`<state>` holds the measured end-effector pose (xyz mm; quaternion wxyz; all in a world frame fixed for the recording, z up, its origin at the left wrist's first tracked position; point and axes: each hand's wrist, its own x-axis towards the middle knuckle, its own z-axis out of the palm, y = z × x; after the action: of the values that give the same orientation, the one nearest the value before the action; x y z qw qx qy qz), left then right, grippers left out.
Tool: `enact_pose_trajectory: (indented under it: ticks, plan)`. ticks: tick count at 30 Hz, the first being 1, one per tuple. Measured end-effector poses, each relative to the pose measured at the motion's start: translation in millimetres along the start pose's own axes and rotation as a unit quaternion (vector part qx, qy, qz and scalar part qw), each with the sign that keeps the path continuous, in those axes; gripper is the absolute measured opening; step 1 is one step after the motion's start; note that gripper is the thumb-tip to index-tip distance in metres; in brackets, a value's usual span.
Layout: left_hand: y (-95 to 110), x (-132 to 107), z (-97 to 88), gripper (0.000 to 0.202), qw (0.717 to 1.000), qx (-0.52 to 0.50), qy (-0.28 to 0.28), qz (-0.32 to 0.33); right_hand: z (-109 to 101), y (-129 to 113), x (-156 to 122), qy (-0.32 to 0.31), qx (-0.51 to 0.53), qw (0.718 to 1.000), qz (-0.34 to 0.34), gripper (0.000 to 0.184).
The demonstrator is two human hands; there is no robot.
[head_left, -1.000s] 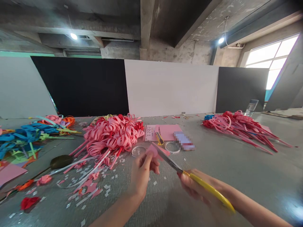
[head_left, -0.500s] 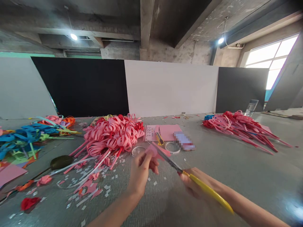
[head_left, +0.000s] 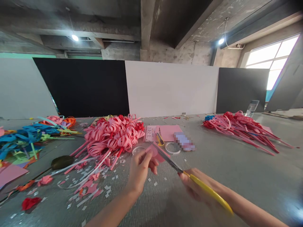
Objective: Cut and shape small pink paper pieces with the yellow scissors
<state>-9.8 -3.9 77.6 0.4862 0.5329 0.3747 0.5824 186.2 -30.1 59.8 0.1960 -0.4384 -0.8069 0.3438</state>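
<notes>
Between thumb and fingers, my left hand (head_left: 141,168) pinches a small piece of pink paper (head_left: 154,152). My right hand (head_left: 197,183) is closed around the yellow handles of a large pair of scissors (head_left: 170,160). The blades point up and left, beside the pink paper; whether they touch it I cannot tell. More pink paper (head_left: 161,157) shows just behind the blades. Beyond my hands lie a clear tape roll (head_left: 172,148), a second tape roll (head_left: 137,150) and a smaller yellow-handled cutting tool (head_left: 160,139) on a pink sheet (head_left: 170,132).
Pink paper-strip flowers (head_left: 113,135) are heaped left of centre, and more pink and red ones (head_left: 236,126) lie at right. Blue paper strips (head_left: 26,138) sit far left. Scraps (head_left: 91,189) litter the table near my left forearm. A phone (head_left: 184,141) lies behind the scissors.
Both hands stay in nearly the same place, with the scissors and paper still held. The pink paper by the blades shows slightly more; the whole view has shifted a little.
</notes>
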Motion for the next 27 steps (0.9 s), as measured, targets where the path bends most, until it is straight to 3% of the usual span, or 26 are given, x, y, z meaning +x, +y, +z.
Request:
enact_pose_trajectory:
  ticks: [27]
  plan:
    - [14.3,18.6,-23.4,0.023,0.985,0.018,-0.151,-0.083,-21.6,-4.1,-3.2,-0.048,-0.029,0.997,0.054,0.068]
